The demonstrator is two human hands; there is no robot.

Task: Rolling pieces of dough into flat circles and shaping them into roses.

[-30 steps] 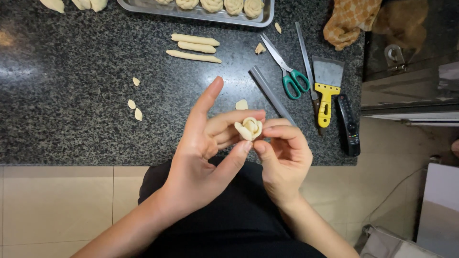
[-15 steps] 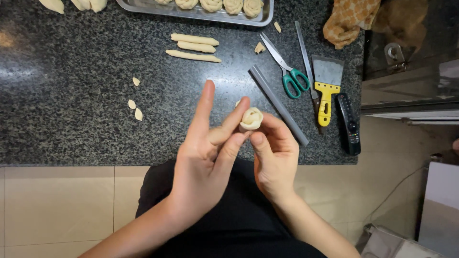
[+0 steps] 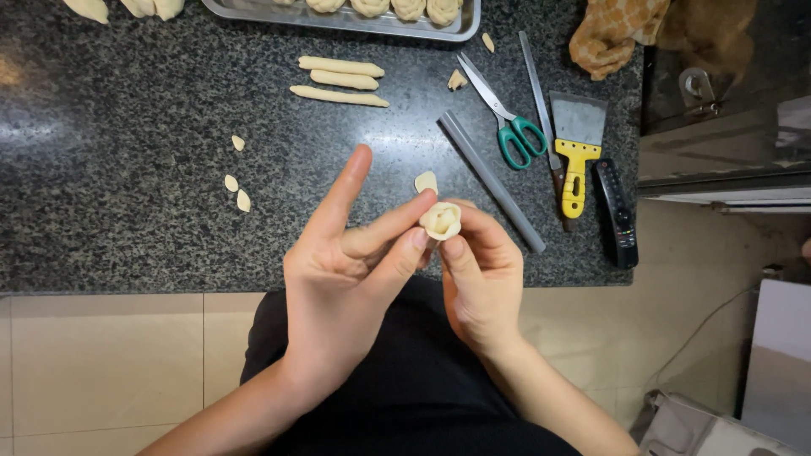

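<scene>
Bench (image 3: 127, 211): dark speckled stone, filling the upper part of the view; pale floor tiles below its front edge.
Tray (image 3: 338, 17): metal, at the far edge of the bench, holding shaped dough pieces.
Cloth (image 3: 617, 34): patterned, bunched at the far right corner.
Left hand (image 3: 338, 279): raised over the bench's front edge, index finger straight and pointing away, thumb and middle finger pressed on the left side of the dough flower.
Right hand (image 3: 481, 279): fingers closed on the dough flower from below and from the right, thumb tip just under it.
Bar (image 3: 490, 181): grey, lying slantwise on the bench just beyond the right hand.
Scraper (image 3: 576, 152): steel blade, yellow handle, right of the scissors.
Scissors (image 3: 503, 114): green handles, blades closed, pointing toward the tray.
Remote (image 3: 615, 211): black, at the bench's right edge.
Dough sticks (image 3: 338, 80): three, lying side by side near the tray.
Dough flower (image 3: 441, 219): small, pale, rolled petals, held between both hands above the bench edge.
Dough petals (image 3: 236, 181): three small pieces, loose on the bench left of the hands; one more (image 3: 426, 181) just beyond the flower.
</scene>
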